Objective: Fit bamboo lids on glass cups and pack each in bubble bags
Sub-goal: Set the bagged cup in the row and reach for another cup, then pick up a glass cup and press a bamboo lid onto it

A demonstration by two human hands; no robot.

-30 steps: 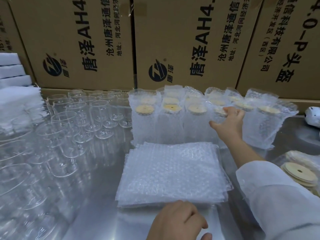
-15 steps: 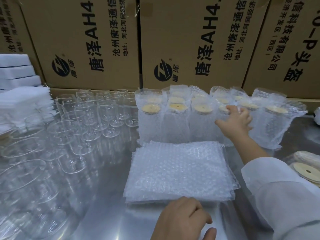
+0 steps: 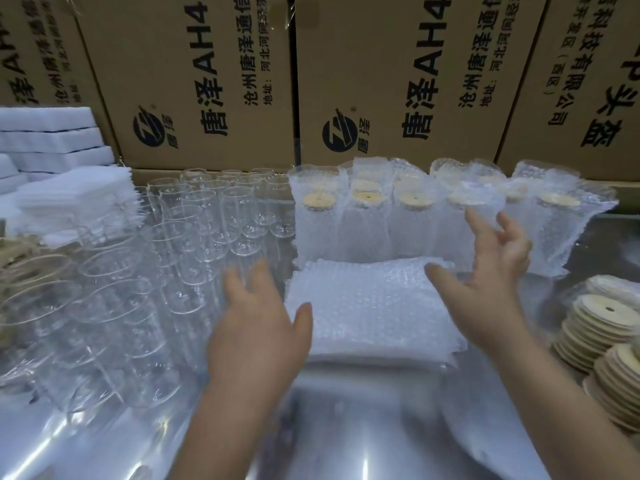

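Several empty glass cups (image 3: 194, 237) stand in rows on the left of the steel table. A flat stack of bubble bags (image 3: 367, 306) lies in the middle. Behind it stands a row of packed cups (image 3: 367, 216), each with a bamboo lid inside a bubble bag. Loose bamboo lids (image 3: 602, 327) are piled at the right. My left hand (image 3: 259, 323) is open, its fingers spread beside the nearest cups at the stack's left edge. My right hand (image 3: 491, 271) hovers open over the stack's far right corner, holding nothing.
Large printed cardboard boxes (image 3: 381, 81) wall off the back of the table. White foam sheets (image 3: 59, 143) are stacked at the far left. Bare steel table (image 3: 346, 427) shows near me, in front of the bag stack.
My right hand has let go of the packed cup in the row and drawn back over the bag stack. My left hand has risen from the near edge toward the glass cups.
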